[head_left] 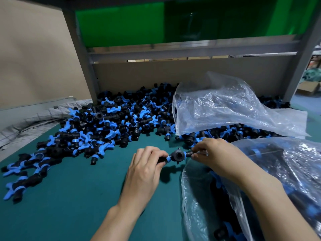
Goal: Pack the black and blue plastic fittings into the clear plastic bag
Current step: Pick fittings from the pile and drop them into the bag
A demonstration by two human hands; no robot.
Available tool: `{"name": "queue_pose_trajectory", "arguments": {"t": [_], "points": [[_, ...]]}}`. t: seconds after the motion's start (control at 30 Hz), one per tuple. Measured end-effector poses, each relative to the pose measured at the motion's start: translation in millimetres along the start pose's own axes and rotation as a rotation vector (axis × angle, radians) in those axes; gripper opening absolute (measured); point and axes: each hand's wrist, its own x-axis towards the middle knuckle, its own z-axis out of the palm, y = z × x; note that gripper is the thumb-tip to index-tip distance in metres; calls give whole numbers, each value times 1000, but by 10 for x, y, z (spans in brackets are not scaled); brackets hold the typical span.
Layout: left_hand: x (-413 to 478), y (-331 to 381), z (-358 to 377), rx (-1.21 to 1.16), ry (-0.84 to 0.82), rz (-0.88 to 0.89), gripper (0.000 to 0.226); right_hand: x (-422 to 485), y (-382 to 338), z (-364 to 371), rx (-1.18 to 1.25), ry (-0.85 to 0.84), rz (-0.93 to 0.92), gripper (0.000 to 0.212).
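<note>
Clear bag (286, 171) nearest, fitting (178, 155) beside its mouth, left hand (145, 165) and right hand (214, 153) pinching opposite ends

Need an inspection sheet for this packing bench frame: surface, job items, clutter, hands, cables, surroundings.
Surface: green mat, bare at near left.
Job's things: pile of fittings spread across the mat's far half; held fitting between both hands; clear bag at near right, fittings already inside.
Clutter: second clear bag crumpled on top of the pile at right; grey quilted cloth at the left edge.
Grippers: left hand grips the held fitting's left end; right hand pinches its right end.
Cables: nothing seen.
Surroundings: cardboard panels behind and to the left; grey metal frame; green panel above.
</note>
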Motion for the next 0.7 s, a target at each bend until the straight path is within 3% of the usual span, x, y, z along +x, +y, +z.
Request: {"name": "queue_pose_trajectory", "arguments": {"t": [0.2, 0.53, 0.7], "points": [[-8, 7, 16, -10, -5, -13, 32, 0, 12, 19, 2, 16, 5, 24], [-21, -17, 39, -49, -10, -49, 19, -4, 3, -4, 30, 19, 2, 26], [-6, -24, 30, -169, 17, -169, 22, -6, -30, -31, 146, 156, -13, 22]]}}
